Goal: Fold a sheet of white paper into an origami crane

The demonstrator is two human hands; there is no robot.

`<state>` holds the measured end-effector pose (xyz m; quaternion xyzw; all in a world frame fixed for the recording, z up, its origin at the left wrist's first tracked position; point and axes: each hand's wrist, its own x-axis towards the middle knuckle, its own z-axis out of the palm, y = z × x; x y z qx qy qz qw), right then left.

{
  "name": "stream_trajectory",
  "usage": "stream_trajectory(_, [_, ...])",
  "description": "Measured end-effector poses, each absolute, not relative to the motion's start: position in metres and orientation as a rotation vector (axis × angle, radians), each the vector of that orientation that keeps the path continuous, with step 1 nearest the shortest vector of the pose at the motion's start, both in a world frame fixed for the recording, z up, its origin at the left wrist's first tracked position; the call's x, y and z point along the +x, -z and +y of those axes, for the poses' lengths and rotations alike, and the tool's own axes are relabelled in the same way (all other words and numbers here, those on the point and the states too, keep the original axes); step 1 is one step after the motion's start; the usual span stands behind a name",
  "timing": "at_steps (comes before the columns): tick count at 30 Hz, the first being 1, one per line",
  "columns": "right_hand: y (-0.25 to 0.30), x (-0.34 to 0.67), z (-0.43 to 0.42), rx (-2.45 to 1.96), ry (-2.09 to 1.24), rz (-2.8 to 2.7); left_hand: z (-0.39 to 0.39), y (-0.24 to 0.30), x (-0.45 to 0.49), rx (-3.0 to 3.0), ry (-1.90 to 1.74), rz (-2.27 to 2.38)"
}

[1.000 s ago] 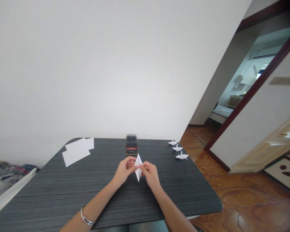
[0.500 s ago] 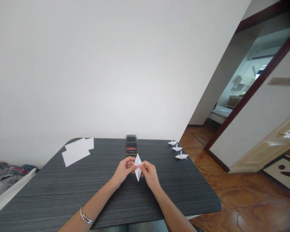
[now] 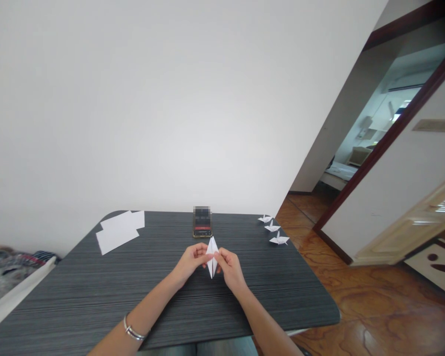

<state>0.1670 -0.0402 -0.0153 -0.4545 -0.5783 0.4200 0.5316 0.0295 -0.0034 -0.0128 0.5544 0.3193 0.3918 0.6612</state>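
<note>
A narrow diamond of folded white paper is held upright above the table between my two hands. My left hand pinches its left side, thumb across the front and fingers curled behind. On the other side my right hand grips the right edge, its thumb near the middle of the paper. A dark crease or gap runs down the lower half. Both hands are closed on the paper, and the fingertips behind it are partly hidden.
A phone stands beyond my hands by the wall. Three white paper cranes line the table's right side. Several white paper sheets lie at the far left of the dark table. A doorway is at right.
The lower half of the folded paper shows a darker, wider gap at its middle now. Both hands stay in nearly the same place with the same hold.
</note>
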Motion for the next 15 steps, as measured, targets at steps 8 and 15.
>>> stream_trajectory(8, [0.011, 0.167, -0.040, -1.065, -0.912, -1.235, -0.005, 0.011, 0.030, 1.295, -0.748, 0.750])
stream_trajectory(15, [0.006, 0.172, -0.039, -1.019, -0.866, -1.336, -0.008, 0.010, 0.029, 1.328, -0.678, 0.729])
